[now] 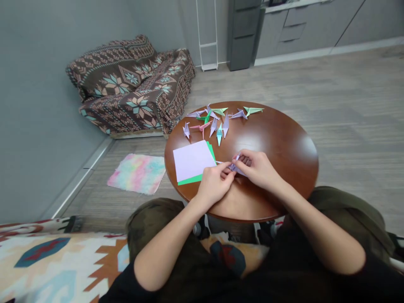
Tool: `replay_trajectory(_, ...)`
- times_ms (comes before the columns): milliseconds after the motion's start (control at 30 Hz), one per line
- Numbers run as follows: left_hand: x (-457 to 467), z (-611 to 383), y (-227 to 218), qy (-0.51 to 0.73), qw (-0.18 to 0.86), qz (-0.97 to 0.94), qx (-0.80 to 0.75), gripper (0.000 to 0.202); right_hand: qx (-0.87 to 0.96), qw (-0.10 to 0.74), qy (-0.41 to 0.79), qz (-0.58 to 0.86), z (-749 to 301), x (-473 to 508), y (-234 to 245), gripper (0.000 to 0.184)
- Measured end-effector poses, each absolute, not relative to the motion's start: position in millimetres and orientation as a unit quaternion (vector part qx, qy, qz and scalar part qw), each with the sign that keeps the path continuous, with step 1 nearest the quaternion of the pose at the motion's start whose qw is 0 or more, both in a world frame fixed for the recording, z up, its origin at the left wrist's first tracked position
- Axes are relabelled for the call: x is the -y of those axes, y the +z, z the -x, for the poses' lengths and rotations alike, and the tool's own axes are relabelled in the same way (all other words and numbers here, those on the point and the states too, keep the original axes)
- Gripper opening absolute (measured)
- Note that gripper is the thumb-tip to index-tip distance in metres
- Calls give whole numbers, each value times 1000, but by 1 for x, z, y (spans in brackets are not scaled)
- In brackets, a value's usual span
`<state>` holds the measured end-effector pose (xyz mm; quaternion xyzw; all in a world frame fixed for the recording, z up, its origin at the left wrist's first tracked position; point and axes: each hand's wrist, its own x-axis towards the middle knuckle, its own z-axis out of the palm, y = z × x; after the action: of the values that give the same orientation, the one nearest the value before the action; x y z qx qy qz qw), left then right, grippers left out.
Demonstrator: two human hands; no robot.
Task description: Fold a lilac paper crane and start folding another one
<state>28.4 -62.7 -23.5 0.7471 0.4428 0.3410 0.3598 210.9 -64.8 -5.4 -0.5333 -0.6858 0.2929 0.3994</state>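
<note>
Both my hands meet over the near side of a round brown table [284,143]. My left hand [216,183] and my right hand [257,168] pinch a small lilac folded paper [236,167] between their fingertips; most of it is hidden by the fingers. Just left of my hands lies a stack of square paper sheets [192,162], lilac on top with green edges showing beneath. Several finished folded paper cranes [219,120] in lilac, green, pink and teal lie scattered at the far side of the table.
A sofa under a brown patterned blanket [135,84] stands at the back left by the grey wall. A pastel mat [137,172] lies on the floor left of the table. A patterned rug [47,256] shows at lower left. Grey cabinets [284,25] line the far wall.
</note>
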Motion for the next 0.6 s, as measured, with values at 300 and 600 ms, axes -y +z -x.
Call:
replay_trajectory(300,45,-12,-16,351,138,-805,-458,19,805,240,230,491,-228,44,1,23)
replay_trajectory(600,39,-12,-33,252,145,-864,-412,23,778,278,242,509,-237,41,-11,25)
